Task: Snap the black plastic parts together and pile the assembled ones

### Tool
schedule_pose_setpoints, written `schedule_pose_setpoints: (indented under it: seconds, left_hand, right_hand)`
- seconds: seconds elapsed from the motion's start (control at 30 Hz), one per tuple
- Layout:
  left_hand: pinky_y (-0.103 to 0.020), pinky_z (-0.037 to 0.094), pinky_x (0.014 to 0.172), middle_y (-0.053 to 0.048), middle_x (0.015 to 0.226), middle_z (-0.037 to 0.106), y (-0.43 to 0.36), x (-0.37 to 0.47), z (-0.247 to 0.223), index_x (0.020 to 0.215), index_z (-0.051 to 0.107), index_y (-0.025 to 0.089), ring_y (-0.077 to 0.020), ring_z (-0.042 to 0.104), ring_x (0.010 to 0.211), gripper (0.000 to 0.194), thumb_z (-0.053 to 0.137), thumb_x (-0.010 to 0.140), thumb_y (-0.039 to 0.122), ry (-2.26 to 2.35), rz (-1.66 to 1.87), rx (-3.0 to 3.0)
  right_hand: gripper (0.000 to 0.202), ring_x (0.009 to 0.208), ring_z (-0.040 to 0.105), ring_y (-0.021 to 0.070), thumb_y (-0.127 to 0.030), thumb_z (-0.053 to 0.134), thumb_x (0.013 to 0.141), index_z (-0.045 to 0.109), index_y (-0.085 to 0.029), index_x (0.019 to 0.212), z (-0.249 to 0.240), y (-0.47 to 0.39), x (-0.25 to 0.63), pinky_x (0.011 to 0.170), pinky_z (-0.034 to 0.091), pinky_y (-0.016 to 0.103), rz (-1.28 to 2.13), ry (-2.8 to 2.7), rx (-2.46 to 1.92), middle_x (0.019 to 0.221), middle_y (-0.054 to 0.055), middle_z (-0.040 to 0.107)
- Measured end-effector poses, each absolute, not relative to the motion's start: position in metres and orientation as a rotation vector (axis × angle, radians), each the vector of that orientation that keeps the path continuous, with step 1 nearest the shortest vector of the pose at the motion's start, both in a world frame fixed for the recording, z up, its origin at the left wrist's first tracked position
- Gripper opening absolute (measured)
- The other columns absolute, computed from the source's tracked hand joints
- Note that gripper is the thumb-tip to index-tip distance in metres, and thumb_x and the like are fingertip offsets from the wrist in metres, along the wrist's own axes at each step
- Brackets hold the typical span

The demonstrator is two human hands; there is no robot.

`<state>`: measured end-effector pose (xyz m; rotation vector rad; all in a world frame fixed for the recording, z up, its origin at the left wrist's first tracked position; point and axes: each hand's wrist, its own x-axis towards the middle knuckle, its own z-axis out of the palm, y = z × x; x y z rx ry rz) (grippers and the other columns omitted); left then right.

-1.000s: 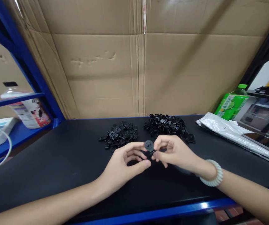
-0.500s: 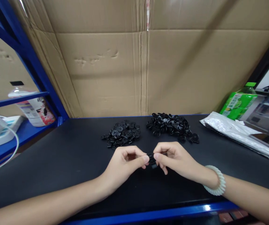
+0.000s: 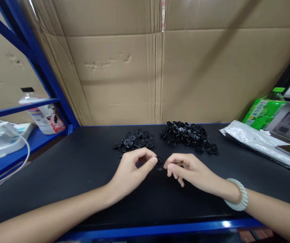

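Note:
My left hand (image 3: 133,173) pinches a small black round plastic part (image 3: 160,162) between thumb and forefinger, over the black table. The part looks like a little spoked wheel with a short block at its lower side; its finer detail is blurred. Just right of it, separated by a narrow gap, is my right hand (image 3: 189,170). Its fingers are curled, the thumb rests near the forefinger, and nothing shows between them. Beyond my left hand lies a pile of black perforated discs and small pieces (image 3: 137,138). A larger heap of similar black parts (image 3: 187,135) lies further right.
A silver plastic bag (image 3: 253,138) and a green-labelled bottle (image 3: 265,108) are at the right. On the left blue shelf stand another bottle (image 3: 44,114) and a white power strip with plugs (image 3: 2,138). Cardboard (image 3: 117,77) walls the table's back edge.
My right hand has let go of the black part and drawn slightly away to the right. My left hand still holds it, now a little higher. The camera view has shifted slightly.

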<state>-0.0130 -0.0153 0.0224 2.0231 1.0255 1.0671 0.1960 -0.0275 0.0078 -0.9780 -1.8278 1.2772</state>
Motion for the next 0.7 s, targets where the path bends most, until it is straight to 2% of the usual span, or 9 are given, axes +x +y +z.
schedule_pose_setpoints:
  seconds: [0.2,0.37,0.43,0.53,0.6,0.7]
  left_hand:
    - [-0.026,0.047,0.062,-0.004,0.074,0.067,0.037,-0.050,0.036,0.081,0.069,0.015,-0.0158,0.060,0.066,0.021,0.053,0.085,0.027,1.435,1.179,2.446]
    - [-0.027,0.045,0.061,-0.002,0.072,0.060,0.050,-0.057,0.032,0.102,0.071,0.014,-0.0125,0.051,0.055,0.027,0.056,0.081,0.023,1.501,1.112,2.600]
    - [-0.027,0.045,0.062,-0.002,0.075,0.061,0.041,-0.051,0.029,0.105,0.069,0.014,-0.0123,0.051,0.055,0.028,0.052,0.084,0.021,1.447,1.091,2.663]
    - [-0.027,0.049,0.066,-0.005,0.083,0.063,0.020,-0.037,0.025,0.105,0.068,0.015,-0.0138,0.057,0.064,0.027,0.048,0.088,0.020,1.239,1.019,2.792]
    - [-0.028,0.050,0.070,-0.007,0.090,0.065,0.005,-0.028,0.021,0.106,0.067,0.016,-0.0160,0.061,0.073,0.026,0.047,0.089,0.019,1.072,0.931,2.848]
    - [-0.029,0.052,0.075,-0.009,0.096,0.065,-0.012,-0.018,0.015,0.110,0.064,0.015,-0.0188,0.063,0.084,0.028,0.045,0.090,0.016,0.882,0.788,2.874]
  right_hand:
    - [0.028,0.052,0.050,0.0088,-0.041,0.054,0.090,0.064,-0.015,0.089,0.005,-0.024,0.203,0.045,0.043,0.020,1.226,-1.826,-0.975,0.071,0.002,0.060]
    - [0.029,0.052,0.051,0.0092,-0.040,0.052,0.091,0.064,-0.015,0.085,0.015,-0.024,0.209,0.047,0.042,0.020,1.118,-1.890,-1.003,0.069,0.001,0.060]
    - [0.027,0.053,0.051,0.0102,-0.039,0.052,0.090,0.065,-0.016,0.083,0.024,-0.021,0.216,0.048,0.042,0.021,0.970,-1.918,-1.034,0.069,0.002,0.061]
    - [0.025,0.055,0.053,0.0116,-0.035,0.051,0.090,0.063,-0.017,0.078,0.033,-0.009,0.234,0.051,0.042,0.022,0.567,-1.937,-1.147,0.072,0.003,0.064]
    - [0.021,0.054,0.053,0.0119,-0.032,0.050,0.089,0.064,-0.018,0.083,0.032,0.000,0.245,0.052,0.042,0.023,0.304,-1.953,-1.246,0.072,0.003,0.064]
    - [0.027,0.051,0.054,0.0127,-0.024,0.048,0.088,0.061,-0.018,0.111,0.022,0.013,0.251,0.055,0.043,0.025,0.095,-2.121,-1.372,0.067,0.000,0.064]
